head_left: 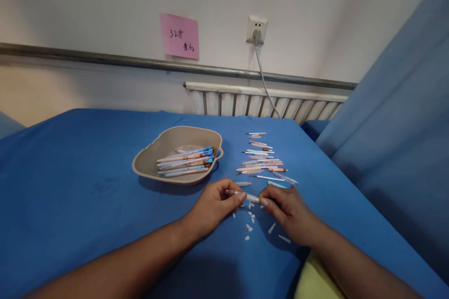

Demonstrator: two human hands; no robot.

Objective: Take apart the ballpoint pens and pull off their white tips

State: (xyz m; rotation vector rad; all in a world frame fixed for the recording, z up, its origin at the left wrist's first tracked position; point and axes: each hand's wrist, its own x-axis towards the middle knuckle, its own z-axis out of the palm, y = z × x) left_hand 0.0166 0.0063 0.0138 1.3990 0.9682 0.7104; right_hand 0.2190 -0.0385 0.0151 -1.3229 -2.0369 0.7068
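Between my two hands is a pen (252, 198) with a pale, whitish barrel, held level just above the blue cloth. The fingers of my left hand (212, 205) are closed around its left part, where a thin pointed end shows. At the other end, my right hand (293, 215) pinches the barrel between thumb and fingers. Small white pieces (252, 217) lie scattered on the cloth below, with slim white tapered bits (271, 228) nearer my right hand. Beyond my hands, several pen barrels and refills (263, 163) are spread in a loose column.
A beige basin (143, 163) at centre-left holds several assembled-looking pens (185, 163). Behind the blue-covered table (87, 159) stand a white radiator (228, 100) and a socket (257, 29) with a plugged-in cord. A pink note (179, 37) is on the wall; a blue curtain (396, 103) hangs right.
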